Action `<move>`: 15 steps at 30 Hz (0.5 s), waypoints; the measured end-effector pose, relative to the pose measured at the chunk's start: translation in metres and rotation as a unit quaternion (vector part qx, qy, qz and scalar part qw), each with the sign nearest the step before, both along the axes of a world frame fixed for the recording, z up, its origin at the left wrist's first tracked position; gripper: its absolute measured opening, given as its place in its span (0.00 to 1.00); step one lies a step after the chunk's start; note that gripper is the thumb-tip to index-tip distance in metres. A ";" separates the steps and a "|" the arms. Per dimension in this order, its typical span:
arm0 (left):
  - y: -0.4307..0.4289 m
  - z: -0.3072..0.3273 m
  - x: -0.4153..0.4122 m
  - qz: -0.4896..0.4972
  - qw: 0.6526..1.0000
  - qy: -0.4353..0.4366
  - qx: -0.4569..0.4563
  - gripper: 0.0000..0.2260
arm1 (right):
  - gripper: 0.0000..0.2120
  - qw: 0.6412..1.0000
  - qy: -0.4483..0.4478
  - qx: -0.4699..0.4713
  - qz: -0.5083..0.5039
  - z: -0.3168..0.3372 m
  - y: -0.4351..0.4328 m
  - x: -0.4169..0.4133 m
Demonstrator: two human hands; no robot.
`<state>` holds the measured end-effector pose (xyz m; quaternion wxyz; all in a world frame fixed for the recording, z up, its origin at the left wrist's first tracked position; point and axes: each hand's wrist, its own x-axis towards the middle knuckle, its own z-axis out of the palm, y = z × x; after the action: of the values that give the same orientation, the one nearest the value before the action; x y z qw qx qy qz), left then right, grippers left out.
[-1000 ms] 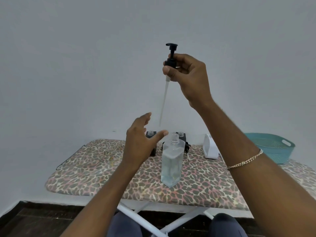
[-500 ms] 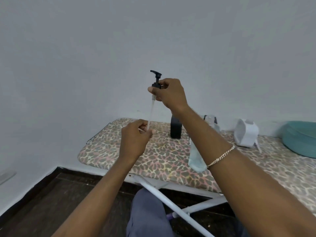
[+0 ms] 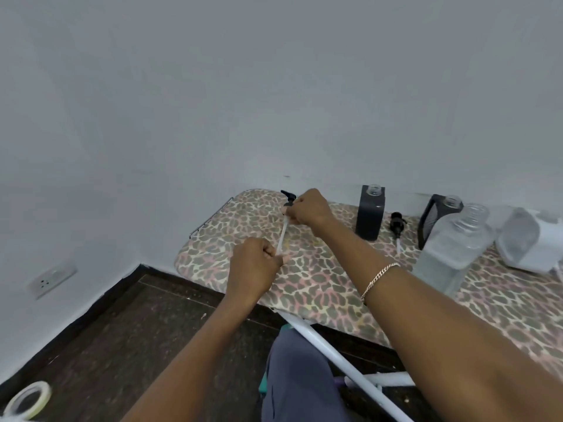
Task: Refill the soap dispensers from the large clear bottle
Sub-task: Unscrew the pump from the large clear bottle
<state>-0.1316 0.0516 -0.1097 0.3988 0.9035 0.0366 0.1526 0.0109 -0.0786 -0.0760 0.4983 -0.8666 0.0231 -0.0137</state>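
uncapped part-full clear bottle [image 3: 451,251] stands before one open black dispenser [image 3: 434,222], second dispenser [image 3: 370,217] further left, held pump [image 3: 283,233] leftmost.

A plain pale grey wall [image 3: 274,86] fills the upper view and meets a dark, speckled floor [image 3: 137,330], with a white socket [image 3: 50,281] low on the wall at left. The counter [image 3: 320,287], an ironing board in a leopard-print cover, stands against the wall on white tubular legs [image 3: 335,351]. What looks like a roll of tape [image 3: 27,399] lies on the floor at bottom left.

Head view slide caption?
Right hand grips the pump, left hand pinches its dip tube over the ironing board; dispensers and clear bottle stand open.
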 end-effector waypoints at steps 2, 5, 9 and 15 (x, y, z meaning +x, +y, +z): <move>0.002 -0.005 0.004 0.003 1.000 0.016 0.000 0.08 | 0.10 1.000 0.010 -0.025 0.005 -0.009 0.003 0.002; 0.003 -0.013 0.008 0.003 0.999 0.036 -0.006 0.08 | 0.10 0.999 0.019 -0.042 0.008 -0.016 0.006 0.002; 0.002 -0.019 0.011 0.007 0.999 0.036 0.000 0.07 | 0.13 0.999 0.044 -0.025 0.013 -0.024 0.008 0.005; 0.002 -0.021 0.014 0.016 0.999 0.029 0.021 0.09 | 0.15 0.999 0.042 -0.008 0.023 -0.023 0.006 -0.002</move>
<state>-0.1177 0.0532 -0.1305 0.3761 0.9150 0.0596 0.1334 0.0094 -0.0728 -0.0990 0.4900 -0.8707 0.0238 0.0339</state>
